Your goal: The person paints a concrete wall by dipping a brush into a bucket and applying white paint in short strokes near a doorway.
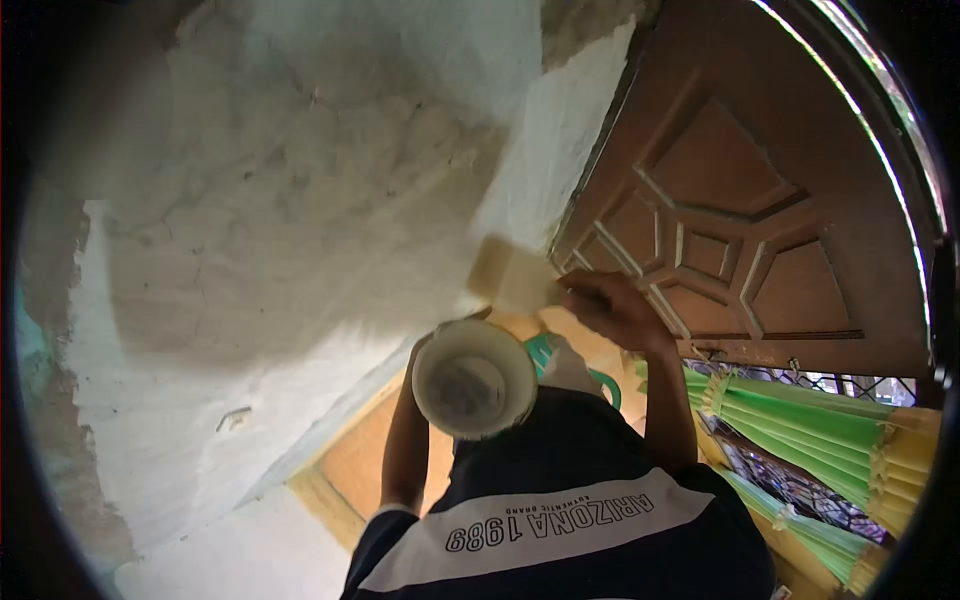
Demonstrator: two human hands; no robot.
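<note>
My right hand [612,308] grips a wide paintbrush [512,275], blurred with motion. Its bristles lie on the plastered wall [300,200], at the wall's edge beside the wooden door [730,220]. Fresh white paint [560,140] covers the strip of wall next to the door frame, and more white covers the wall's lower left. My left hand [424,352] holds a small white paint pot [475,380] in front of my chest. The pot's open mouth faces me and hides most of that hand's fingers.
The carved brown door stands to the right of the wall. Pleated green and yellow fabric [820,430] hangs over a metal grille at lower right. Orange floor tiles [365,465] lie below. My dark shirt [560,520] with a white band fills the bottom of the view.
</note>
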